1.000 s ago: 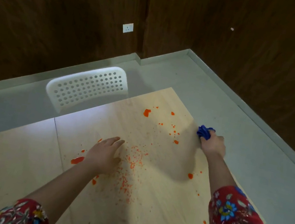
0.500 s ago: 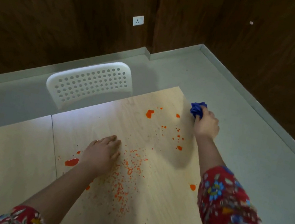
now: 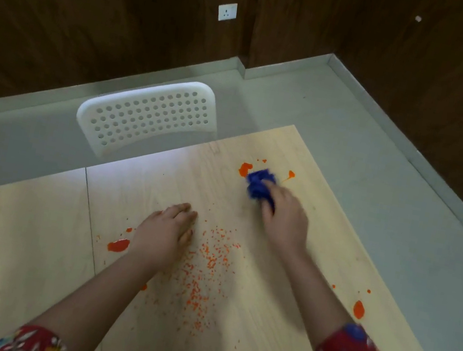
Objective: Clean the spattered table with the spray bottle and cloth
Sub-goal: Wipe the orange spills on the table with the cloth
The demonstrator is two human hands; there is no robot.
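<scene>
Dark wood-panelled walls enclose a pale wooden table (image 3: 8, 259) with a white perforated plastic chair (image 3: 147, 117) at its far edge. The left hand (image 3: 163, 233) lies palm down, fingers pressed together and pointing away. Fine orange-red spatter (image 3: 204, 269) lies just right of it. The crumpled blue cloth (image 3: 258, 184) sits on the far table area, touching an orange blob (image 3: 245, 169). Its blurred long axis runs diagonally, far-left to near-right. The right hand (image 3: 284, 218) grips it, fingers curled over.

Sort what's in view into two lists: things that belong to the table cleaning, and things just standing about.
Part of the job: blue cloth, gripped by the right hand; left hand, flat on the table; orange spatter. No spray bottle in view.
Just standing about: white chair; wall socket.
</scene>
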